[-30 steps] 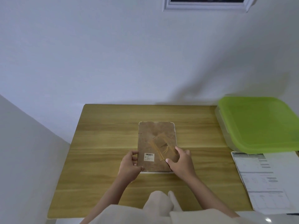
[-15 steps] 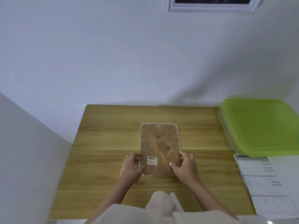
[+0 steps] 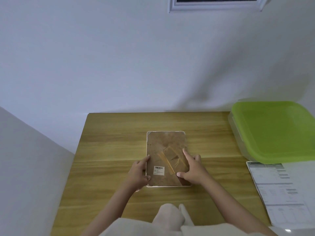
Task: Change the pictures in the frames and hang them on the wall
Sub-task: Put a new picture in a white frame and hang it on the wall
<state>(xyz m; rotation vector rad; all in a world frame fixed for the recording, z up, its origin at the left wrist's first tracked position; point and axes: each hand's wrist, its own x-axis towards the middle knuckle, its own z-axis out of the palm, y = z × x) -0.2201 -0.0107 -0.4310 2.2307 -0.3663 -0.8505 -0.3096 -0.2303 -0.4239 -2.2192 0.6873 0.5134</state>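
Note:
A small picture frame lies face down on the wooden table, its brown backing board up, with a barcode sticker and a folded stand on it. My left hand grips the frame's left edge near the bottom, thumb on the backing. My right hand rests on the right side, index finger stretched along the stand and thumb pressed on the backing. A second, white-framed picture hangs on the wall above, cut off by the top edge.
A clear storage box with a green lid stands at the table's right. A printed sheet lies in front of it. White walls close in behind and on the left. Pale cloth covers my lap at the near edge.
My right index finger has stretched out further up along the stand. My left hand has slid slightly up the left edge. The frame has stayed flat on the table.

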